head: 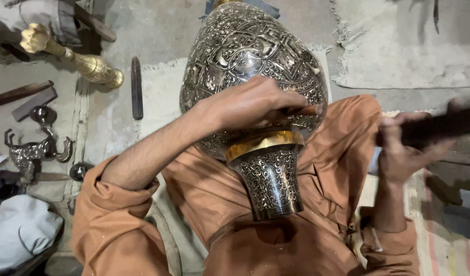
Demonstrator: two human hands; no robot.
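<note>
A large engraved silver-coloured metal vase [245,46] lies across my lap, its flared foot [270,179] toward me and a brass band around the neck. My left hand [250,105] rests on the vase body and is closed on a thin chisel-like tool [306,110] whose tip touches the metal. My right hand [403,153] is raised at the right, blurred, gripping a dark wooden mallet or stick [439,125]. My orange sleeves and clothing fill the lower part of the view.
On the floor to the left lie a brass stem piece [76,59], a dark file-like tool [137,87], a small silver ornate stand [33,151], wooden sticks and a grey cloth bundle [20,230]. Worn sacking [408,51] covers the floor.
</note>
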